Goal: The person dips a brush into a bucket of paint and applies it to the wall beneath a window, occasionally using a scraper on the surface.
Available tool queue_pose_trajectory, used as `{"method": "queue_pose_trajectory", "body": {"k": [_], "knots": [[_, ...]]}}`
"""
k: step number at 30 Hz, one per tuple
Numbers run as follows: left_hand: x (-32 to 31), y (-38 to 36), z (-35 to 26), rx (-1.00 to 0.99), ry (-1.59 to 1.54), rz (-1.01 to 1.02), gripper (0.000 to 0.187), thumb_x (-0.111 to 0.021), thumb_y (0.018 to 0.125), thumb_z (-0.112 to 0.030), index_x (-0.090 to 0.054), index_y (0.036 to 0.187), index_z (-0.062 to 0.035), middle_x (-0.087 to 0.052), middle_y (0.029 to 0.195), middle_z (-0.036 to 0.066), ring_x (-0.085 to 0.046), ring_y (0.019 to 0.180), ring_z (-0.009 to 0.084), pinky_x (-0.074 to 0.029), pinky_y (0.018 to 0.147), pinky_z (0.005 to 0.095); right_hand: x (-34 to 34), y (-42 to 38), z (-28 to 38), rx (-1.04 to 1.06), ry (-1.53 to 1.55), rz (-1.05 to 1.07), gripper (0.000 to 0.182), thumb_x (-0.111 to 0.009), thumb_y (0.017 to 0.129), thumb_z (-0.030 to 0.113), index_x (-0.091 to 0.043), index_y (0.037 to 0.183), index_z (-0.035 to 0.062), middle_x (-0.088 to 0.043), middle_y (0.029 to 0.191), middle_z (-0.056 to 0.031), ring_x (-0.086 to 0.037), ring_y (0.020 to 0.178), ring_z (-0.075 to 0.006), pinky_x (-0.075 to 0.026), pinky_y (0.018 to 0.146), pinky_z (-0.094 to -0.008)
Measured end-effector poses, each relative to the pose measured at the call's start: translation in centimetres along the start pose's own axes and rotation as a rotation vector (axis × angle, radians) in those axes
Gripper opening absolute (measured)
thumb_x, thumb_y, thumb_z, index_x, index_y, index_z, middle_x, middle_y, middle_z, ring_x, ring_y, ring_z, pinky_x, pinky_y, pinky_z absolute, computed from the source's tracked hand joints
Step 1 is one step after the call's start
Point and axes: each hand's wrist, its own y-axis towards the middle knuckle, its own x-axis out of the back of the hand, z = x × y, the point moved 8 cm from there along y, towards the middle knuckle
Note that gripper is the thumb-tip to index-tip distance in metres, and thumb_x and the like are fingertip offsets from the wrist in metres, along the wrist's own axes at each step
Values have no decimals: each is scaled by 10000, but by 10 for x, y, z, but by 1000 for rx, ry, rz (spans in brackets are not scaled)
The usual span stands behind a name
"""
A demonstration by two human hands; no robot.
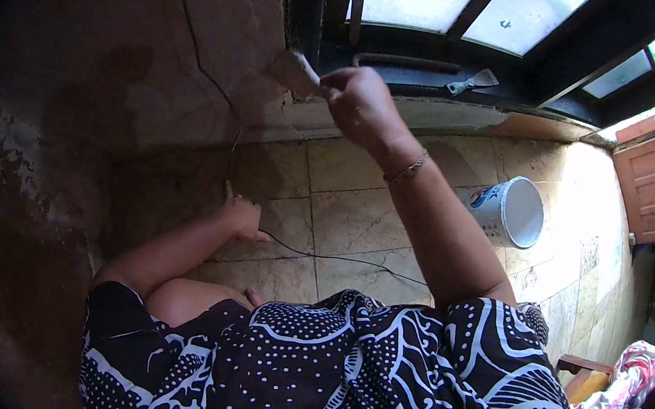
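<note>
Right hand (361, 105) up at the left end of the window sill (410, 81); its grip is pinched tight on a small scraper (304, 67). Scraper is near the wall (237, 11) corner, beside the dark frame (304, 3); whether it touches, cannot tell. Left hand (241, 218) low by the floor, index finger out, thumb apart; cable (312, 255) passes at it, held or not cannot tell.

Working well here, my judgement: edge laid flat, short light strokes, pressure eased beside the wood, cable kept off the blade.

Putty knife (476, 82) on the sill, towards its right end. Bucket (508, 216) on the floor, near the wall's foot: blue label (479, 197), dark lettering, too small to read. No other writing made out
</note>
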Motion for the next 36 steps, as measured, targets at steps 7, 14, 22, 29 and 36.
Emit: {"method": "queue_pose_trajectory", "body": {"k": [7,14,22,29,36], "knots": [[0,3,1,28,11,34,838,-558,754,-663,-495,1258,4,-509,1279,211,-430,1232,385,-98,1055,659,79,-24,88,340,150,-93,249,-592,896,179,-646,1078,18,-642,764,-21,-565,671,-70,-452,571,-208],[-6,6,2,1,-52,46,884,-537,743,-696,-490,1257,23,-495,1288,229,-419,1241,387,-94,1055,658,108,-51,158,338,340,-189,251,-595,901,162,-634,1145,122,-674,754,-88,-561,549,-112,-484,535,-307],[-26,9,14,48,-76,103,810,-532,774,-658,-507,1253,-5,-516,1288,182,-431,1247,348,-90,1047,669,-18,-39,15,445,-116,-506,225,-494,916,120,-495,1140,98,-525,786,-177,-549,662,-366,-450,574,-425],[-40,6,19,9,-56,179,770,-532,765,-666,-607,1141,2,-561,1220,200,-507,1163,348,-284,1021,538,-76,-38,-102,116,-231,-211,271,-527,885,149,-544,1144,72,-575,894,-197,-578,794,-409,-474,681,-434],[-34,8,17,-57,-136,189,742,-559,763,-638,-611,1129,4,-538,1249,206,-477,1197,363,-228,1020,639,8,-55,12,370,24,-273,247,-560,891,84,-603,1127,25,-655,971,-173,-631,881,-200,-490,786,-304]]}}
